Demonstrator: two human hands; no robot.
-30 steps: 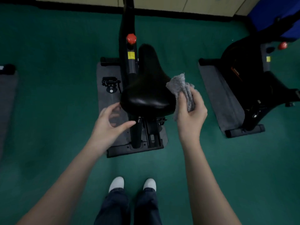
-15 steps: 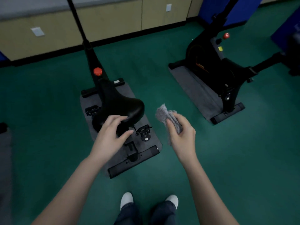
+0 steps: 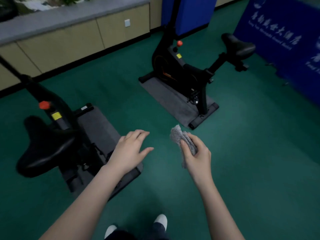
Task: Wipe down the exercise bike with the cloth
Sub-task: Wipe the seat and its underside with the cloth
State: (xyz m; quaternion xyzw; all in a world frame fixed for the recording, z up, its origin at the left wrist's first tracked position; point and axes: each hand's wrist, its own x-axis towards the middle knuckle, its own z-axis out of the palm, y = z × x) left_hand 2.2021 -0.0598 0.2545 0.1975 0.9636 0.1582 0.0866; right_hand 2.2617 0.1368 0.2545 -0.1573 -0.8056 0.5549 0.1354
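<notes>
A black exercise bike stands at the left on a grey mat, its saddle toward me and a red knob on its frame. My right hand grips a crumpled grey cloth in mid-air over the green floor, well to the right of that bike. My left hand hovers with fingers spread and relaxed above the mat's right edge, holding nothing and clear of the saddle.
A second black exercise bike stands on its own grey mat further ahead at centre right. Beige cabinets line the far wall. A blue banner stands at the right. My white shoes show at the bottom.
The view has swung right, so the near bike has slid to the left. My left hand has come off the saddle and both hands have moved away from the bike, the cloth still held.
</notes>
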